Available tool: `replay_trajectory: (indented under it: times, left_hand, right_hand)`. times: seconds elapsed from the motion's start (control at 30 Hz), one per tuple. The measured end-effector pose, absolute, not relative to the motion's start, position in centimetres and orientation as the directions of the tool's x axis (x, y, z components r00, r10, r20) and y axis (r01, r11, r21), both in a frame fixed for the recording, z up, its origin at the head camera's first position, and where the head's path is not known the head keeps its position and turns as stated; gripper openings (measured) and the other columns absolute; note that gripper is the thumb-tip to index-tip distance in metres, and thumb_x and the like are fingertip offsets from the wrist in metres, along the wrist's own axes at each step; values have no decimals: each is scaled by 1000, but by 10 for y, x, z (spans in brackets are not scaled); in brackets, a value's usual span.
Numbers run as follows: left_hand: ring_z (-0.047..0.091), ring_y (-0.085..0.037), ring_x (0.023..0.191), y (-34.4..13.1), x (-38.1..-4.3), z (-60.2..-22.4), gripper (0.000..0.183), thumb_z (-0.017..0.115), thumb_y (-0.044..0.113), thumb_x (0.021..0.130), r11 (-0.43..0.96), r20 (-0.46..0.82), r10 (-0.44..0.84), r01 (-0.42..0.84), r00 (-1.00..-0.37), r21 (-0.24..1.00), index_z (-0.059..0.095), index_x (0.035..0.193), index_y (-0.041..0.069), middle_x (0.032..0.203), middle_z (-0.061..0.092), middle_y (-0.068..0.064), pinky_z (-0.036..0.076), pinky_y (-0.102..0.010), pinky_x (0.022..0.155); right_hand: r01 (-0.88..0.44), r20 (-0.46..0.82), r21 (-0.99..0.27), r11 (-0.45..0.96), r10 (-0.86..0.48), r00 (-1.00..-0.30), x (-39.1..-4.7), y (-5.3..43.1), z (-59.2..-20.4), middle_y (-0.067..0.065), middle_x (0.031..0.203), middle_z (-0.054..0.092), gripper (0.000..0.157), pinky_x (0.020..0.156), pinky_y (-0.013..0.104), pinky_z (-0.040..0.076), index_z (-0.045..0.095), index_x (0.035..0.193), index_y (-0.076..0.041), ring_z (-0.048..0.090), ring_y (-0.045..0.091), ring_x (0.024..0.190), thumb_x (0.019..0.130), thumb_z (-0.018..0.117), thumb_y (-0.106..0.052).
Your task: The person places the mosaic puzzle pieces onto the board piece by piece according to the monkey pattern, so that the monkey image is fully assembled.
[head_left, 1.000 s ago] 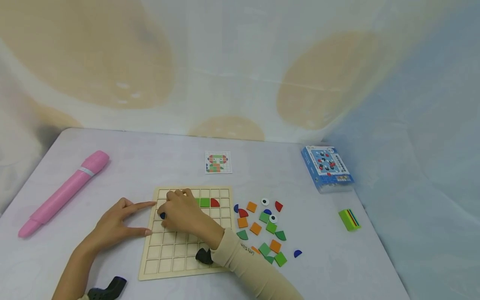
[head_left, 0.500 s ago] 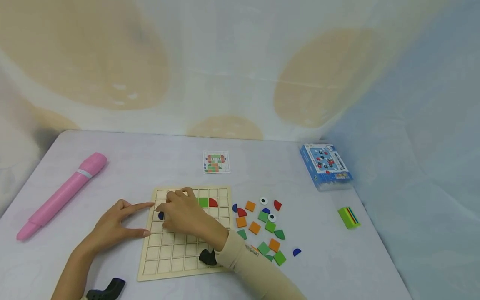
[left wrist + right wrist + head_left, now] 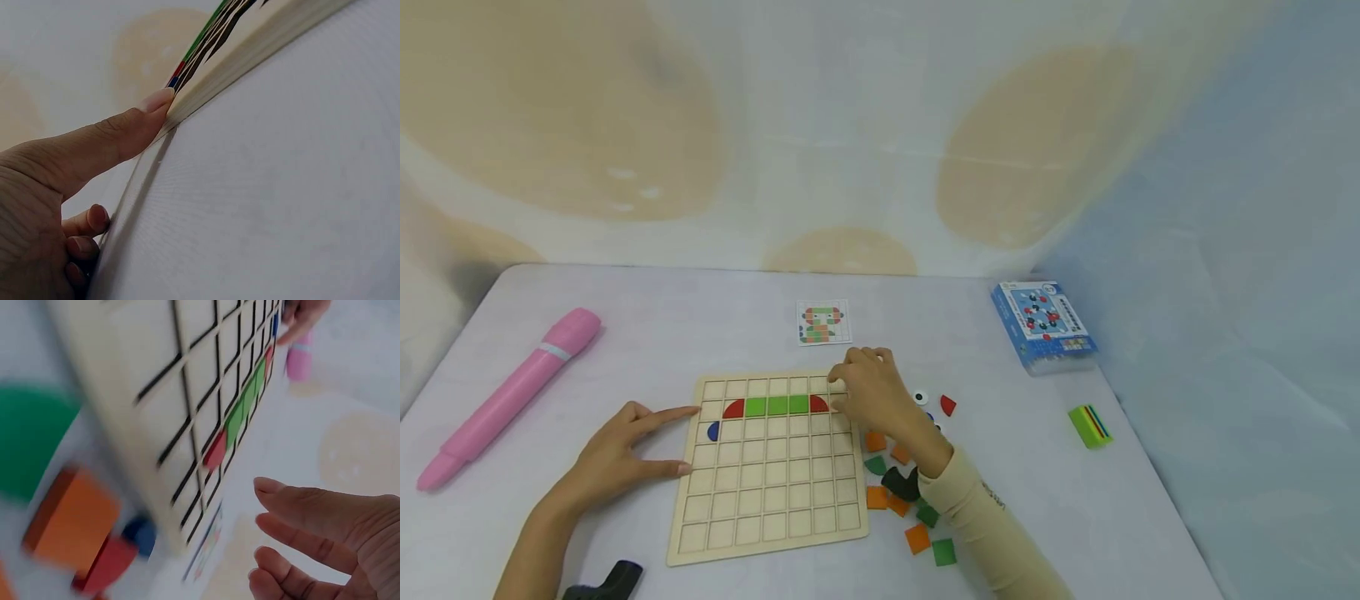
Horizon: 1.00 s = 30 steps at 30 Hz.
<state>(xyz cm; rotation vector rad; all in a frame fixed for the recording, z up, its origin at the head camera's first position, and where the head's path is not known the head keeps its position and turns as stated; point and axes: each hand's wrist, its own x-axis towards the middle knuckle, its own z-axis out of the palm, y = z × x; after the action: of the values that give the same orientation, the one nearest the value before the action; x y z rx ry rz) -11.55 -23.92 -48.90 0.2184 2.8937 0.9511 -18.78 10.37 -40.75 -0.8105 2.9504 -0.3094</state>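
A wooden grid board [image 3: 749, 502] lies on the table. Its upper row holds a red quarter-circle [image 3: 734, 408], several green squares [image 3: 777, 405] and another red quarter-circle [image 3: 818, 404]. One row lower, at the left, sits a blue half-circle [image 3: 713, 431]. My left hand [image 3: 613, 458] touches the board's left edge with straight thumb and index finger; in the left wrist view the thumb [image 3: 100, 144] presses on the board's side. Over the upper right corner hovers my right hand [image 3: 876, 396]. The right wrist view shows its thumb [image 3: 312, 499] apart from the fingers, nothing between them.
Loose orange squares [image 3: 917, 538], green pieces [image 3: 943, 552] and a red piece [image 3: 948, 405] lie right of the board, partly under my right forearm. A pattern card [image 3: 823, 322], blue box [image 3: 1045, 323], pink cylinder [image 3: 512, 396] and lime-green stack [image 3: 1090, 426] stand farther out.
My right hand has left the board's upper left and moved right to its upper right corner, uncovering the row. Several loose pieces have slid nearer the front. My left hand stays put.
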Motion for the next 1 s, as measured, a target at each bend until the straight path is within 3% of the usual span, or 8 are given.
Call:
replay_trajectory:
  times: [0.33, 0.63, 1.0]
  left_hand:
    - [38, -17, 82, -240, -114, -487, 80, 87, 50, 67, 791, -32, 164, 112, -986, 601, 60, 138, 25, 93, 39, -5, 29, -29, 69]
    - [37, -17, 82, -240, -114, -488, 80, 87, 50, 68, 785, -37, 165, 108, -986, 610, 59, 139, 25, 93, 39, -6, 29, -29, 70]
    - [38, -19, 82, -240, -117, -489, 81, 87, 51, 67, 786, -48, 167, 104, -985, 609, 59, 139, 24, 93, 39, -6, 29, -30, 69]
  right_hand:
    - [-302, -78, -224, 926, -326, -942, -188, 160, -421, 5, 92, 61, 27, 101, 53, 36, 75, 100, -7, 57, 27, 94, 78, 84, -21]
    - [-293, -60, -167, 941, -306, -950, -186, 171, -436, 2, 82, 59, 20, 95, 53, 42, 72, 81, -8, 56, 23, 84, 77, 85, -23]
    - [-347, -1, -133, 929, -350, -937, -186, 165, -432, 2, 81, 59, 26, 96, 53, 42, 70, 73, -8, 56, 23, 81, 75, 86, -28]
